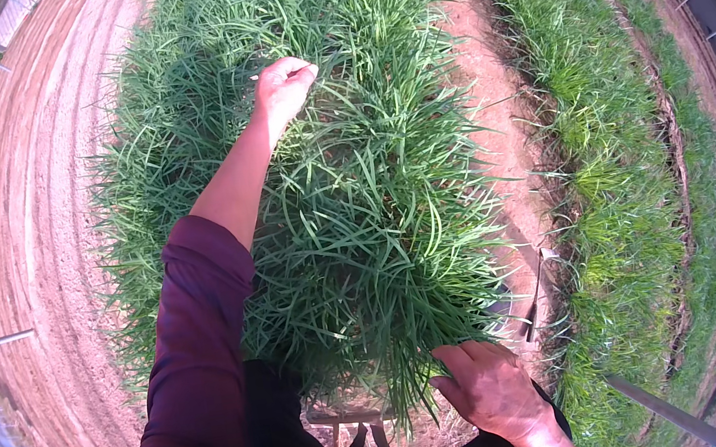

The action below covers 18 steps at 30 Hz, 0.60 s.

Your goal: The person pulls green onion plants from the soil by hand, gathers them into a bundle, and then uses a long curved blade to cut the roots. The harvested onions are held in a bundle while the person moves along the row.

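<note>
A dense bed of long, narrow green leaves (375,212), possibly Chinese chives, fills the middle. My left hand (285,91) reaches far over it, thumb and fingers pinched together. Whatever is in that pinch, if anything, is too small to make out. Close to my body, at the bed's near right corner, my right hand (493,393) is curled with its back up. Green leaves show between its thumb and forefinger, and a tuft (408,382) droops just left of the thumb. The undersides of its fingers are hidden.
A bare soil path (510,154) runs along the right, with a thin, dark-handled tool (539,294) on it. Beyond lies another leafy row (612,158). Tilled soil (42,215) stretches left. A grey pole (668,408) slants in at lower right.
</note>
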Tool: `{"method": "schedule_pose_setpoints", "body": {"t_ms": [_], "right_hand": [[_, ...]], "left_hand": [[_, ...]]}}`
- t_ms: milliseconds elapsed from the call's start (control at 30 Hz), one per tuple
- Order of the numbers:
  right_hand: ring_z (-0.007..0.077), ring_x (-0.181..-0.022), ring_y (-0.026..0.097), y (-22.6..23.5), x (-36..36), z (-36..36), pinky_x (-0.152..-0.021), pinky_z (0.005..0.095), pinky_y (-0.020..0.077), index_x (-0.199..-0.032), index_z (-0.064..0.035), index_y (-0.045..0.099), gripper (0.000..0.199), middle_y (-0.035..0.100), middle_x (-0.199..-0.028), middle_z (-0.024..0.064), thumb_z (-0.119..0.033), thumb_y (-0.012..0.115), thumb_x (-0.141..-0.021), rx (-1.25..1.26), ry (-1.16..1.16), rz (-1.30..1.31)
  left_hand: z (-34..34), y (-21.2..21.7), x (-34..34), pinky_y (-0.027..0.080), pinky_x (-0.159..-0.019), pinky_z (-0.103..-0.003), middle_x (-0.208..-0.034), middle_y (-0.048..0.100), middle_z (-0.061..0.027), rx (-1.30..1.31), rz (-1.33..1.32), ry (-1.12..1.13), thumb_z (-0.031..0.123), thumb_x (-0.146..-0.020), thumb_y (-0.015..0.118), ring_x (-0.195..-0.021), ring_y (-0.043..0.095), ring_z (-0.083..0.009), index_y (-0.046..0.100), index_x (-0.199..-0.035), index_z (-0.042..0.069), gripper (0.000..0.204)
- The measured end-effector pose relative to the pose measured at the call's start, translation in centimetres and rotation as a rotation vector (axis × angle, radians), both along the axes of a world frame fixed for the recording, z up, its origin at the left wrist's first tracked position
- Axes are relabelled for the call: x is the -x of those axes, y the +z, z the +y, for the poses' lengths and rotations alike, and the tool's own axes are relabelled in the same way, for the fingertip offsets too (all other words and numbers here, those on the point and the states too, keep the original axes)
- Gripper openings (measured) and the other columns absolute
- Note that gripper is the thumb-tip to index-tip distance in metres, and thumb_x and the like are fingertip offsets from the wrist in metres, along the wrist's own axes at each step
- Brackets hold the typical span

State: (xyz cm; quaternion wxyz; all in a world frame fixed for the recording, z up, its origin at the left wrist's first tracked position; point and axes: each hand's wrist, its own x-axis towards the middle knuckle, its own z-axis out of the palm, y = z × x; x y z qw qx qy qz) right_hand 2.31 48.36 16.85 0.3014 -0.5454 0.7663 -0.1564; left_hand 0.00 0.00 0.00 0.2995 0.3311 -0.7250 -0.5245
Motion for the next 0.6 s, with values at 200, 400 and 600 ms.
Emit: {"method": "schedule_pose_setpoints", "body": {"t_ms": [200,400,600], "right_hand": [[0.0286,-0.079,0.067,0.2,0.8,0.2,-0.072,0.0403,0.0535,-0.108,-0.0083,0.063,0.031,0.061,-0.082,0.0088,-0.025,0.077,-0.086,-0.008,-0.003,0.051],[0.0274,-0.077,0.067,0.1,0.0,0.0,-0.070,0.0395,0.0535,-0.105,-0.0088,0.063,0.031,0.061,-0.080,0.0078,-0.025,0.079,-0.084,0.007,0.011,0.032],[0.0264,-0.074,0.067,0.3,-0.2,-0.3,-0.067,0.0382,0.0534,-0.100,-0.0091,0.062,0.032,0.060,-0.077,0.0073,-0.026,0.082,-0.081,0.028,0.021,0.045]], "left_hand": [[2.7,0.4,1.1,0.041,-0.057,-0.025,-0.073,0.064,0.0034,-0.224,0.206,0.180,0.026,-0.096,0.073,-0.063,0.050,-0.0044,0.073,-0.087,0.005,0.023],[4.2,-1.4,-3.1,0.043,-0.058,-0.025,-0.070,0.060,0.0056,-0.031,0.033,0.108,0.019,-0.097,0.073,-0.064,0.049,-0.0039,0.071,-0.088,0.004,0.018],[7.2,-1.4,-4.2,0.046,-0.067,-0.024,-0.078,0.062,0.0040,0.095,-0.047,-0.136,0.007,-0.093,0.074,-0.072,0.053,-0.0044,0.070,-0.092,0.004,0.005]]}}
